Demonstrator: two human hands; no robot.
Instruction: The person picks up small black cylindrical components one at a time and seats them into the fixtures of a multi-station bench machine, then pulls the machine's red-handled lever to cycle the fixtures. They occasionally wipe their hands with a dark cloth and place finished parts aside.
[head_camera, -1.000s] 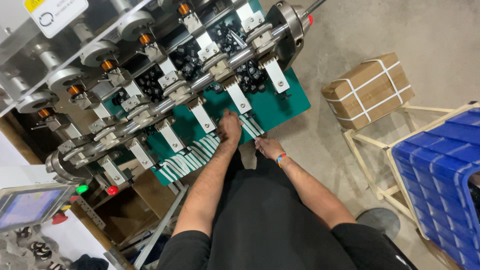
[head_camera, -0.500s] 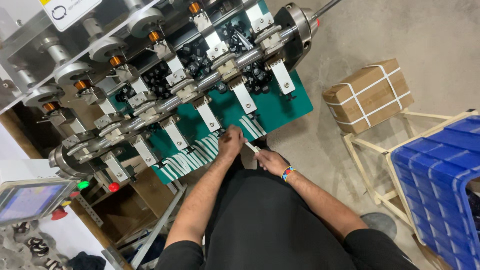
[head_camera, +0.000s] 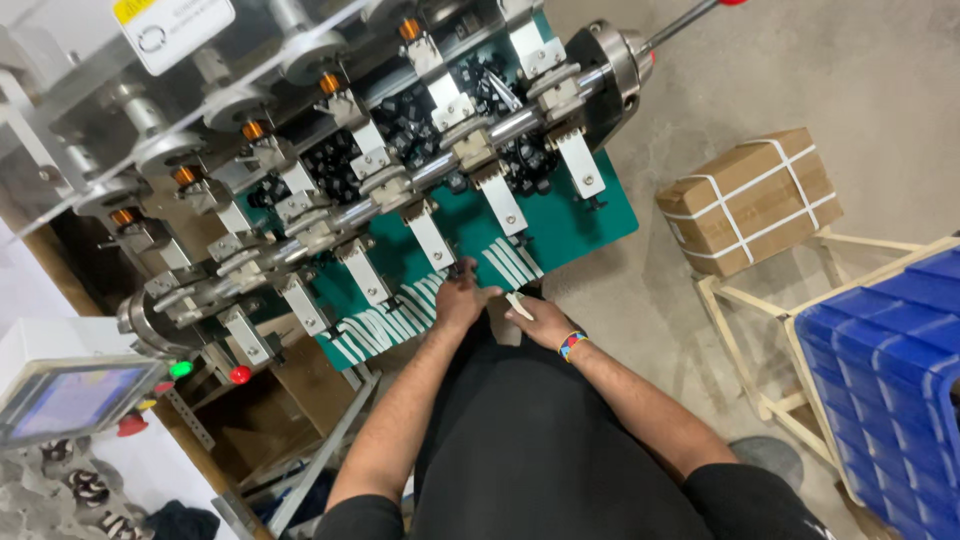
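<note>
A long machine (head_camera: 380, 170) fills the upper left and middle of the frame, running on a slant from the left edge up toward the top right, with a steel shaft, a row of round discs with orange hubs and a line of pale metal arms reaching down over it. Below those arms sits its green plate (head_camera: 570, 220), tilted toward the person, and rows of thin white strips (head_camera: 420, 310) lie side by side along the plate's lower edge near the centre of the frame. At the right edge a blue plastic crate (head_camera: 890, 370) rests on a pale frame stand (head_camera: 760, 330), and above it, on the grey concrete floor (head_camera: 800, 70), lies a brown cardboard box (head_camera: 750, 200) bound with white straps. At the lower left a slanted control screen (head_camera: 60, 400) shows, with a green and a red button (head_camera: 240, 374) just beside it. The person's black shirt takes up the bottom centre. The left hand (head_camera: 462, 300) lies at the plate's lower edge with fingers curled down onto the white strips, touching them. The right hand (head_camera: 540, 322), with a coloured wristband (head_camera: 571, 345), sits just beside it to the right and pinches one single white strip (head_camera: 519, 305) between thumb and fingers, off the plate.
</note>
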